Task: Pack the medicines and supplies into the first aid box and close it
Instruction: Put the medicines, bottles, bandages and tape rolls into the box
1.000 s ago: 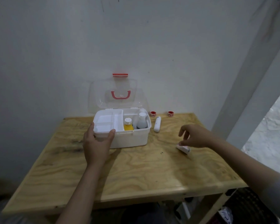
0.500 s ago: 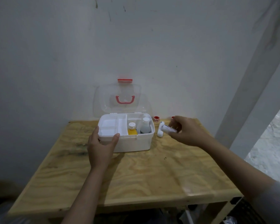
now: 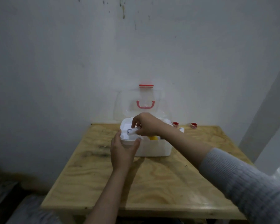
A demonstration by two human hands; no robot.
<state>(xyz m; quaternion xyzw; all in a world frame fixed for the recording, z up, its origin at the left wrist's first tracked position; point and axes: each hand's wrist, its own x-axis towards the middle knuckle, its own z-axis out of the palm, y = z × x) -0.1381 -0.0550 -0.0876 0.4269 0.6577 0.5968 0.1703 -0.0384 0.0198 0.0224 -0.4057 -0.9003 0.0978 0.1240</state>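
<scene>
Two hands work at the first aid box (image 3: pixel 152 147) on the table (image 3: pixel 152 183): the left hand (image 3: pixel 122 150) grips its near left corner, while the right hand (image 3: pixel 146 125) has carried a small white tube (image 3: pixel 132 131) from the table to over the left tray compartment, leaving two red-capped rolls (image 3: pixel 175 124) to its right unpacked.

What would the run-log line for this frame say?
right hand: holds small white tube over open first aid box | left hand: steadies box front | lid: open
</scene>
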